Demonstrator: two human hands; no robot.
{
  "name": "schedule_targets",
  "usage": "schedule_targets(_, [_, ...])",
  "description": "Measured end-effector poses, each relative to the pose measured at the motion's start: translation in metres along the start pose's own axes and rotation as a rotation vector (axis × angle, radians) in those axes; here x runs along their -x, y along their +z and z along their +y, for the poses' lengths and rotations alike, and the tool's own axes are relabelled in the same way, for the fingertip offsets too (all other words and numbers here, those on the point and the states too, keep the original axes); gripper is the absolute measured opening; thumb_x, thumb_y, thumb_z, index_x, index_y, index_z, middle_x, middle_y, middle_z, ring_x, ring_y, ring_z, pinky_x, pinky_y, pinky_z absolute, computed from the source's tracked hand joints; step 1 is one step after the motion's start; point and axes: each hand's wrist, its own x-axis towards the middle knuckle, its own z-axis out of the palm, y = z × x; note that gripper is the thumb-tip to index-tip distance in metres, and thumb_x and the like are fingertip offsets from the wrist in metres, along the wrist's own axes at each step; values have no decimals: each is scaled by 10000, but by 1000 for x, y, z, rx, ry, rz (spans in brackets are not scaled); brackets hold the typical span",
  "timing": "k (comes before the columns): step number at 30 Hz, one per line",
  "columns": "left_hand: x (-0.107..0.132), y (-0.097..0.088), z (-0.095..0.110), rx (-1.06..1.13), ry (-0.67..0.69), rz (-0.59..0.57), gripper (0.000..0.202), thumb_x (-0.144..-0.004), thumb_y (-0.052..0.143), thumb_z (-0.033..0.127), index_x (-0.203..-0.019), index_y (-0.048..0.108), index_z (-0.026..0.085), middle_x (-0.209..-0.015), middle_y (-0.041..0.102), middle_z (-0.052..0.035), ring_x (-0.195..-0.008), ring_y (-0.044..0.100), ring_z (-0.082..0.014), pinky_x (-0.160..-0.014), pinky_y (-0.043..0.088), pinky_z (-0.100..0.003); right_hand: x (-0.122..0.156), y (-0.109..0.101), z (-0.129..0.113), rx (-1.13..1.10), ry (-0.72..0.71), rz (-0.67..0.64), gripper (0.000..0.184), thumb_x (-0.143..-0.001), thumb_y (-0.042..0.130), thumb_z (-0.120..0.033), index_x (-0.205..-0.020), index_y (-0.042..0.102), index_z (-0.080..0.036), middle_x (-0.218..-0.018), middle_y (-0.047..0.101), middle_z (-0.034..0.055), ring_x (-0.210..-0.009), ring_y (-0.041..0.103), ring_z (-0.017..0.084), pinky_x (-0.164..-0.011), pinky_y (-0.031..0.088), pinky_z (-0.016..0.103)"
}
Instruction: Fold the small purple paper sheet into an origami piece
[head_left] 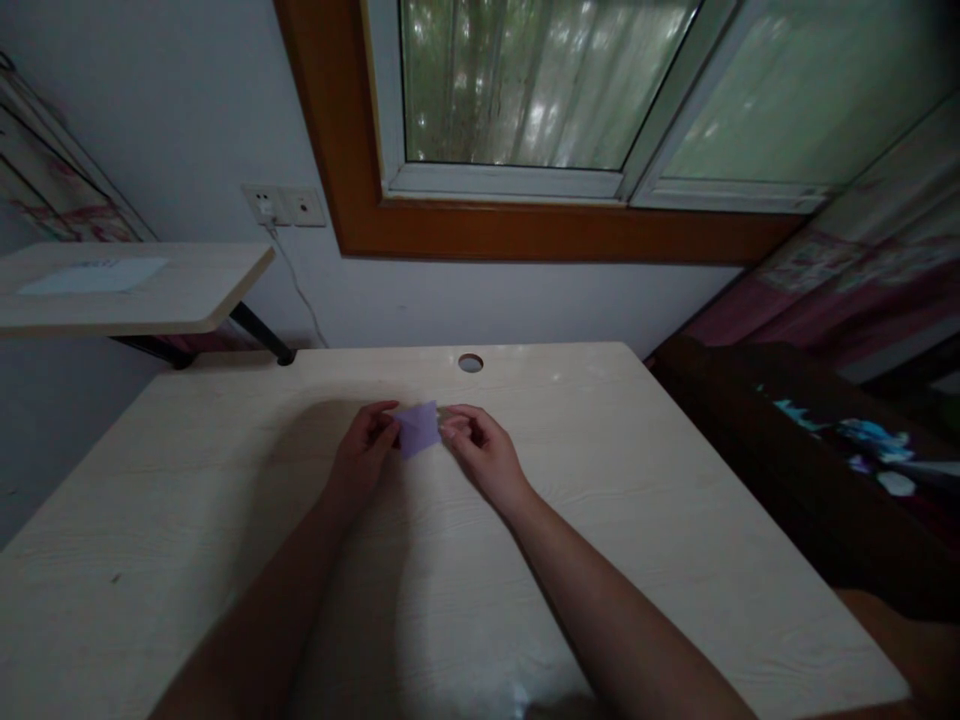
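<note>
A small purple piece of paper, with what look like creases across it, is held just over the pale desk. My left hand pinches its left edge between thumb and fingers. At the right edge, the thumb and index finger of my right hand close on the paper's side. The exact contact of the right fingertips is small and dim. Both forearms reach in from the bottom of the view.
A round cable hole lies behind my hands. At the left stands a raised shelf on black legs with a paper sheet. A wall socket with a plugged-in cable and a wood-framed window are beyond. Dark furniture stands right.
</note>
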Motion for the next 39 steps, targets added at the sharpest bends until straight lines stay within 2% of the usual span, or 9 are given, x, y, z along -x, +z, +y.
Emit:
schedule_targets(3, [2, 1, 1, -32, -10, -53, 319, -866, 591, 300, -1172, 560, 212, -831, 569, 9, -740, 576, -123, -699, 489, -249, 0, 0, -1, 36, -17, -7, 384, -824, 694, -343, -1188, 635, -236, -1098, 665, 69, -668, 513, 116, -652, 457, 264])
schedule_targets(5, [3, 2, 3, -53, -22, -86, 309, -877, 577, 300, -1174, 560, 213, -823, 568, 10, -726, 567, -120, -679, 475, -242, 1, 0, -1, 32, -1, -37, 446, -815, 706, -344, -1238, 604, -249, -1096, 658, 61, -645, 487, 105, -626, 443, 254])
schedule_targets(8, [4, 2, 3, -74, -22, -126, 299, -887, 563, 299, -1173, 561, 213, -809, 559, 13, -707, 553, -116, -655, 459, -236, 1, -1, -1, 11, 27, -93, 487, -811, 710, -358, -1270, 581, -262, -911, 647, 14, -632, 470, 108, -618, 430, 250])
schedule_targets(11, [3, 2, 1, -74, -12, -145, 317, -884, 566, 303, -1185, 549, 207, -810, 559, 11, -703, 553, -118, -660, 457, -245, 3, -2, -3, 3, 36, -120, 423, -816, 701, -365, -1216, 620, -256, -771, 591, -17, -644, 480, 121, -620, 422, 255])
schedule_targets(18, [6, 6, -2, -112, -14, -227, 633, -714, 748, 258, -1286, 483, 197, -724, 504, 57, -652, 514, -110, -612, 415, -227, 8, 0, -6, 62, 24, -104, 400, -805, 699, -368, -1180, 637, -243, -765, 602, -16, -636, 493, 126, -617, 422, 262])
schedule_targets(27, [7, 3, 2, -217, 26, -172, 594, -737, 707, 267, -1291, 505, 199, -628, 461, 82, -582, 452, -106, -568, 341, -220, 12, 3, -7, 138, -12, -118, 468, -787, 709, -327, -1234, 601, -245, -712, 570, -42, -598, 474, 113, -609, 421, 248])
schedule_targets(31, [8, 2, 4, -296, 50, -154, 567, -737, 700, 250, -1276, 532, 201, -594, 380, 96, -543, 387, -101, -543, 300, -220, 12, 5, -8, 167, -21, -111, 496, -787, 697, -306, -1264, 577, -245, -743, 587, -32, -613, 491, 114, -617, 428, 246])
schedule_targets(39, [5, 0, 1, -271, 35, -136, 536, -728, 700, 258, -1244, 567, 207, -552, 365, 105, -516, 383, -100, -537, 295, -215, 13, 6, -6, 164, -22, -65, 524, -790, 676, -308, -1289, 532, -243, -739, 613, -34, -611, 501, 118, -625, 440, 252])
